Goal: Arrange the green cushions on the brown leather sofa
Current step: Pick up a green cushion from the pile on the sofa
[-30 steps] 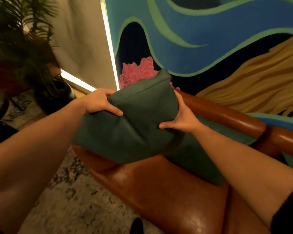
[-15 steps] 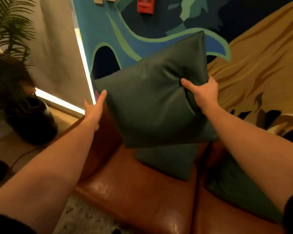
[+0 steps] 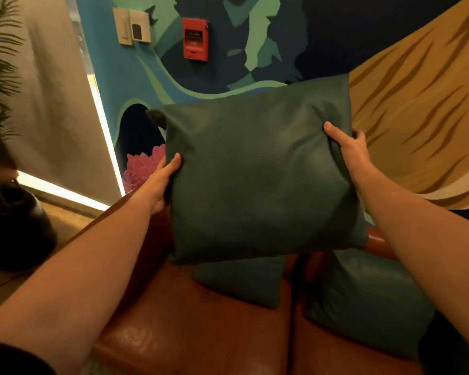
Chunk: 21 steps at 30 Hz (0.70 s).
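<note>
A large dark green cushion (image 3: 257, 169) hangs upright in the air above the brown leather sofa (image 3: 201, 331). My left hand (image 3: 161, 182) grips its left edge, thumb on the front. My right hand (image 3: 347, 147) grips its right edge, thumb in front and fingers behind. Below it, a second green cushion (image 3: 241, 280) leans at the sofa's back, partly hidden by the held one. A third green cushion (image 3: 363, 301) lies on the right seat.
A painted mural wall (image 3: 406, 109) rises directly behind the sofa, with a red alarm box (image 3: 195, 39) and switch plates (image 3: 132, 25). A potted plant in a dark pot (image 3: 14, 226) stands on the floor at left, beside a lit strip along a beige wall.
The held cushion has turned from tilted to square and upright. My left hand, open beside it half a second ago, now grips its left edge. The view has shifted toward the sofa's back.
</note>
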{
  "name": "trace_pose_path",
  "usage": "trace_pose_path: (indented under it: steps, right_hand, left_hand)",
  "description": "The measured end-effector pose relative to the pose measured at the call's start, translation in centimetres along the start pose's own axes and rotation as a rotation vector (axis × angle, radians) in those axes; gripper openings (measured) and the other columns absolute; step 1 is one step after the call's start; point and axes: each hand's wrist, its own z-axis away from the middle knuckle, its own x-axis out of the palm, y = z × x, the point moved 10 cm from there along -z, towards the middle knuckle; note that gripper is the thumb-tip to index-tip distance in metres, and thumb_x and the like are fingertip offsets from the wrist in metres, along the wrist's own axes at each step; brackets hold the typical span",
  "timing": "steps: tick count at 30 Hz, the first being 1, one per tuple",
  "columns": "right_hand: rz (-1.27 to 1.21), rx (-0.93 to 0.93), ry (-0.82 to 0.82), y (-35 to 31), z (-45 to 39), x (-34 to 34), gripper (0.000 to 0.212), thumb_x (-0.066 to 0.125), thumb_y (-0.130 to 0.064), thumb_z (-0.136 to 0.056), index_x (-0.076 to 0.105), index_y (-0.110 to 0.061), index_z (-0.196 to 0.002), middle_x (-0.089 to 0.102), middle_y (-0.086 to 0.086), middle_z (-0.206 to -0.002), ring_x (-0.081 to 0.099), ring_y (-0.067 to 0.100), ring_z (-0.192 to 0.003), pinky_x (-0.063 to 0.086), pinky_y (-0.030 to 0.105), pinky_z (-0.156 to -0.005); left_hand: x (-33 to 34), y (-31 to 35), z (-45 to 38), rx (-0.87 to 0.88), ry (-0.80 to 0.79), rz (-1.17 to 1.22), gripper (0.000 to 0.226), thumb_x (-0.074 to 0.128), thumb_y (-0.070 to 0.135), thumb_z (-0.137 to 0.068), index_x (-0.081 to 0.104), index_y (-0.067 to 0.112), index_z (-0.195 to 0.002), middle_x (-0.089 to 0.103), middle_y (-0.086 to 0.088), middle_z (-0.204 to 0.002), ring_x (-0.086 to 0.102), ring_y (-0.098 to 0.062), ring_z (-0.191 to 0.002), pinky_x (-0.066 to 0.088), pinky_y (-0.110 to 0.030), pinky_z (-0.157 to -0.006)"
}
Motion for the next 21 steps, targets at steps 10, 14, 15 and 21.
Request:
trace_pose_path:
  steps: [10,14,15,21]
  right_hand:
    - [0.164,0.076,-0.021,5.7,-1.5,-1.2,0.070,0.063,-0.052,-0.096,0.041,-0.021,-0.154,0.059,0.002,-0.143,0.057,0.027,-0.129,0.045,0.044,-0.110]
    - [0.418,-0.124,0.015,2.3,-0.6,2.2,0.071,0.058,-0.045,-0.101,0.030,-0.021,-0.161,0.038,0.009,-0.162,0.038,0.028,-0.148,0.032,0.045,-0.122]
    - [0.436,-0.220,-0.030,0.3,0.5,4.4,0.072,0.060,-0.046,-0.100,0.031,-0.022,-0.161,0.035,0.008,-0.164,0.035,0.025,-0.150,0.030,0.044,-0.123]
    - [0.362,-0.405,-0.197,-5.3,6.0,16.7,0.082,0.056,-0.082,-0.080,0.055,-0.031,-0.144,0.057,-0.008,-0.144,0.051,0.012,-0.134,0.042,0.049,-0.114]
  left_hand:
    - [2.6,-0.3,0.0,0.061,-0.004,-0.056,0.064,0.082,0.034,-0.078,0.052,0.040,-0.134,0.068,0.001,-0.129,0.067,-0.022,-0.115,0.056,-0.037,-0.088]
    - [3.4,0.3,0.1,0.201,0.090,-0.077,0.066,0.088,0.019,-0.073,0.054,0.037,-0.126,0.070,0.008,-0.118,0.070,-0.009,-0.104,0.057,-0.029,-0.085]
    - [4.1,0.6,0.3,0.247,0.123,-0.107,0.069,0.089,0.015,-0.072,0.053,0.034,-0.128,0.069,0.011,-0.114,0.069,0.000,-0.099,0.056,-0.023,-0.083]
    - [8.8,0.8,0.7,0.365,0.138,-0.249,0.086,0.095,0.012,-0.065,0.052,0.020,-0.140,0.071,0.001,-0.122,0.070,-0.008,-0.107,0.057,-0.036,-0.097]
